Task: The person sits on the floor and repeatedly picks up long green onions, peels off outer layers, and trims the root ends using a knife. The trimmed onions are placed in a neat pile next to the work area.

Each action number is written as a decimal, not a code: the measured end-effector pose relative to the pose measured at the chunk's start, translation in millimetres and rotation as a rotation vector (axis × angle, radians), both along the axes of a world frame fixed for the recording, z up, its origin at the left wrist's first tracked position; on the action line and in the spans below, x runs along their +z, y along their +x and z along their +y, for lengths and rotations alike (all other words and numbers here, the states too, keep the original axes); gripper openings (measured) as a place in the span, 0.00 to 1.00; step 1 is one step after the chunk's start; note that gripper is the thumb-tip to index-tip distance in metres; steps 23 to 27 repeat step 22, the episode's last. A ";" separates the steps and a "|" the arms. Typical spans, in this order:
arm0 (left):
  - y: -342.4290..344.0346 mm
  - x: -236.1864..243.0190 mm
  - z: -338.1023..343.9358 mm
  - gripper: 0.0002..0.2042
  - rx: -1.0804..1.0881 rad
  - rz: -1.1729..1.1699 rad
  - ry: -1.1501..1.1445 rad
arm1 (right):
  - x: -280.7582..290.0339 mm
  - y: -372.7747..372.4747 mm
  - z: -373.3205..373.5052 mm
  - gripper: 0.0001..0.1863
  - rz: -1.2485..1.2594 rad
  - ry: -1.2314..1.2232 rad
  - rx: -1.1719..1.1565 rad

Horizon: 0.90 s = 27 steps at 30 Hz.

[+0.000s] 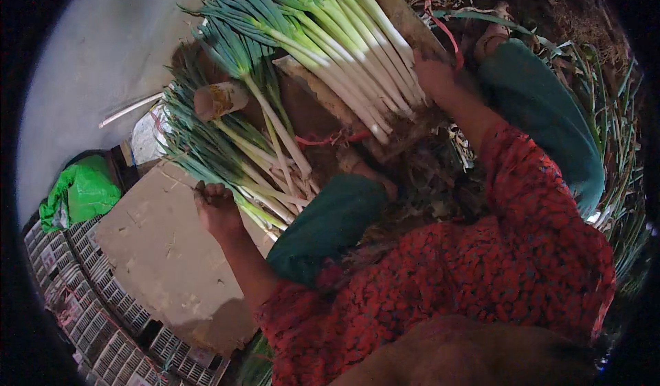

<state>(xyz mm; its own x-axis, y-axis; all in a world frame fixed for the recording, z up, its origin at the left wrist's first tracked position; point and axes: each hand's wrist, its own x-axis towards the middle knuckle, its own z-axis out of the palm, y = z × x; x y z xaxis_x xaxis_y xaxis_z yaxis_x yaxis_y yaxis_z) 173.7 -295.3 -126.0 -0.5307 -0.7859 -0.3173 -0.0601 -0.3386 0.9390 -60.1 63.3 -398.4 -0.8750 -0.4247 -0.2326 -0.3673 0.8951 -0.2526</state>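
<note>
A wide row of long green onions (344, 49), white ends toward me, lies on a board at the top. My right hand (436, 80) is at its right edge, its bent fingers closed against the outermost stalk. My left hand (218, 208) is raised over the edge of a flat cardboard sheet (158, 255), fingers curled together; anything inside them is hidden. Just beyond it lies a looser pile of green onions (240, 156), with a few stalks crossing on top. A small cylindrical container with a yellowish label (221, 101) rests among their leaves.
Red ties (333, 139) lie between the two piles. Slatted plastic crates (103, 331) and a green bag (81, 192) are at the left. Cut leaves and trimmings (612, 125) cover the ground at the right. My knees (333, 224) flank the work area.
</note>
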 end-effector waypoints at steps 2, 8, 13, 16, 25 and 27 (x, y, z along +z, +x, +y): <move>-45.3 14.8 25.4 0.10 -0.050 -0.002 -0.003 | -21.4 0.5 4.9 0.26 0.003 -0.007 0.014; -55.4 53.9 52.2 0.12 -0.199 0.117 0.028 | 0.4 12.2 -24.0 0.29 -0.194 0.062 0.045; -73.0 66.5 71.2 0.11 -0.218 0.216 0.070 | -13.8 26.8 -4.3 0.27 0.174 0.182 0.144; -86.4 76.4 96.2 0.11 -0.252 0.206 0.013 | 7.8 15.7 3.1 0.26 -0.173 0.245 0.115; -87.7 78.1 118.9 0.12 -0.332 0.206 0.013 | 35.8 -1.2 28.0 0.27 -0.323 0.003 0.320; -87.7 78.1 118.9 0.12 -0.332 0.206 0.013 | 35.8 -1.2 28.0 0.27 -0.323 0.003 0.320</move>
